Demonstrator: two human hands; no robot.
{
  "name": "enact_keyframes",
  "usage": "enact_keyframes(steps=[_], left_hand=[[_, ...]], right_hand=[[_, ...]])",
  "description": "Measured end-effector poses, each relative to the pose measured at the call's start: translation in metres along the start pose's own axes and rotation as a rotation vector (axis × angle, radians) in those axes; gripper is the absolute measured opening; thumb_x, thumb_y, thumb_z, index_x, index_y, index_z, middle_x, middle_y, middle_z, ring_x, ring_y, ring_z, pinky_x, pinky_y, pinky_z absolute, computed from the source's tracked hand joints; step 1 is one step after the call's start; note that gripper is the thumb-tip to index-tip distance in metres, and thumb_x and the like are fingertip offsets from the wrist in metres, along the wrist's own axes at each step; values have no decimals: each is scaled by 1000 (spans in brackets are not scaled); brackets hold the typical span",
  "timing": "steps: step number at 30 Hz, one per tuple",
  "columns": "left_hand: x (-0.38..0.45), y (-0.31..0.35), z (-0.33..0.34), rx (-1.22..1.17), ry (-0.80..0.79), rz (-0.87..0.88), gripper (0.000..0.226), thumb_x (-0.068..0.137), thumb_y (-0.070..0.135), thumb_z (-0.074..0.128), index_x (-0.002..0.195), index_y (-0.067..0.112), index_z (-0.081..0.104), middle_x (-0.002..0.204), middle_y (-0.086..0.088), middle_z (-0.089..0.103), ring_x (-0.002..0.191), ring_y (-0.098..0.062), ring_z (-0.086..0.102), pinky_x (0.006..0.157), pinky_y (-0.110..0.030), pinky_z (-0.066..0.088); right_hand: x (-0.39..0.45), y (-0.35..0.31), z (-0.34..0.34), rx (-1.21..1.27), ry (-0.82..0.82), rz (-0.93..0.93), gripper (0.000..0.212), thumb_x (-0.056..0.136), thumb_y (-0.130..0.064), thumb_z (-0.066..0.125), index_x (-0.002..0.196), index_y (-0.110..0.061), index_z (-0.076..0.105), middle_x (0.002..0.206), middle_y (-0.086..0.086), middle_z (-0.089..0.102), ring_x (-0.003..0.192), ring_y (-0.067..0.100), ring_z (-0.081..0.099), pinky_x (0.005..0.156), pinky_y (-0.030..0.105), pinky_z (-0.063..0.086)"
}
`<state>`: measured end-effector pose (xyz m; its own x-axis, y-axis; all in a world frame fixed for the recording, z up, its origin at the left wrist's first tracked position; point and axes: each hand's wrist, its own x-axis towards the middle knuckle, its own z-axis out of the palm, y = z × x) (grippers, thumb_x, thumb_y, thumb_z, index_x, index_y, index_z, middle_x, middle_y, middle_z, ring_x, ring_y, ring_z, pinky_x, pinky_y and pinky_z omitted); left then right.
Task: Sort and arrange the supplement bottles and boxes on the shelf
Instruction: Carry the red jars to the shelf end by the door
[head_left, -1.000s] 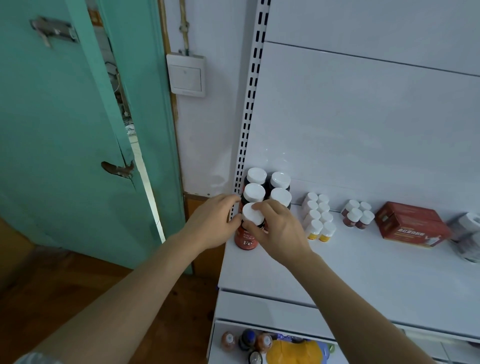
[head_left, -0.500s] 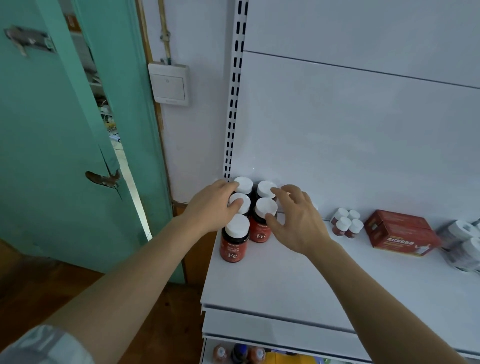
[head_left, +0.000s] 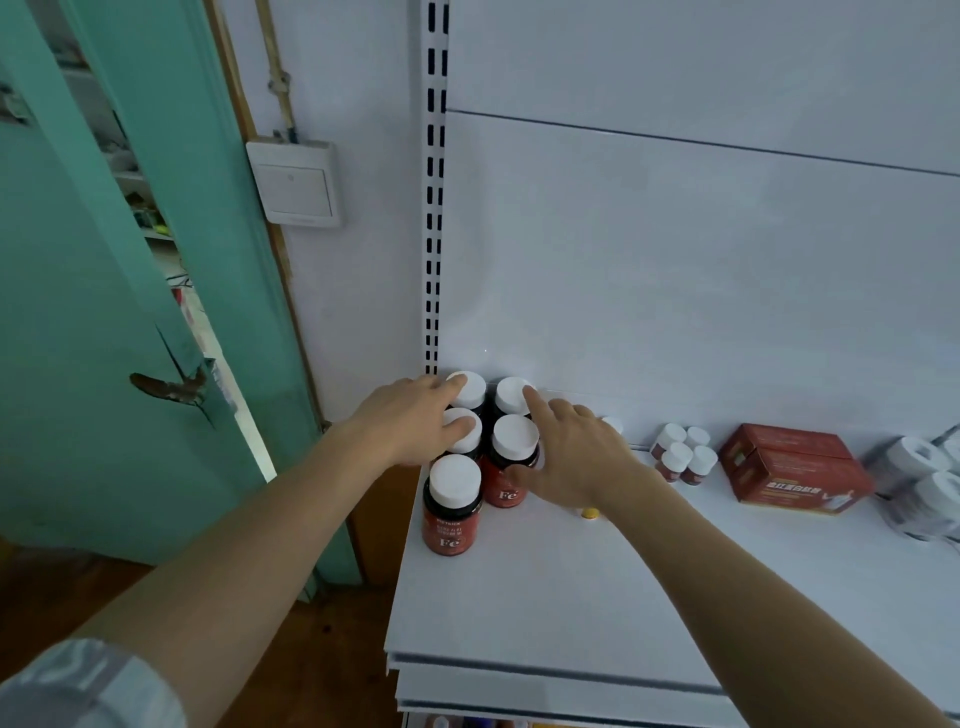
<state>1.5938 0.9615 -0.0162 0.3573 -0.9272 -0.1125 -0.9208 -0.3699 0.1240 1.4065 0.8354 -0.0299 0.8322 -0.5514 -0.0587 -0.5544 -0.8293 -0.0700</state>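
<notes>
Five red iron-supplement bottles (head_left: 451, 512) with white caps stand at the far left corner of the white shelf (head_left: 545, 613), in two columns: three on the left running from far to near, two on the right. Four small white-capped bottles (head_left: 683, 457) cluster to the right of them, two stacked red boxes (head_left: 795, 470) lie further right, and some clear-wrapped white-capped bottles (head_left: 930, 483) sit at the right edge, too blurred to count. A small yellow cap (head_left: 590, 513) shows just under the right wrist; whatever else stands behind that hand is hidden. A light switch (head_left: 296, 184) hangs on the wall to the left, beside a teal door (head_left: 78, 338). The left hand (head_left: 410, 423) lies flat with straight fingers resting on the caps of the two far left bottles, grasping nothing. The right hand (head_left: 571, 462) is spread open against the right column, forefinger on the far cap and thumb pressed to the nearer bottle's side.
</notes>
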Motion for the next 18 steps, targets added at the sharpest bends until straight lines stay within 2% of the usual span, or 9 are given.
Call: enact_keyframes(steps=[7, 12, 18], left_hand=[[5, -8, 2, -46, -110, 46, 66, 99, 61, 23, 156, 33, 5, 162, -1, 23, 136, -29, 42, 104, -44, 41], [5, -9, 7, -162, -159, 16, 66, 99, 60, 25, 155, 36, -1, 146, -15, 47, 122, -32, 52, 98, -43, 44], [7, -8, 9, -253, -167, 5, 67, 101, 57, 29, 156, 33, -1, 147, -17, 46, 126, -31, 51, 100, -42, 42]], right_hand=[[8, -3, -1, -61, -38, -36, 98, 79, -67, 52, 153, -25, 4, 139, 2, 50, 124, 29, 47, 95, 42, 42], [8, -8, 6, -89, -74, -26, 105, 78, -69, 51, 153, -23, -6, 139, 6, 48, 124, 30, 47, 99, 46, 41], [12, -7, 9, -126, -54, -48, 104, 78, -69, 50, 152, -19, -5, 135, 9, 47, 121, 32, 47, 98, 50, 41]])
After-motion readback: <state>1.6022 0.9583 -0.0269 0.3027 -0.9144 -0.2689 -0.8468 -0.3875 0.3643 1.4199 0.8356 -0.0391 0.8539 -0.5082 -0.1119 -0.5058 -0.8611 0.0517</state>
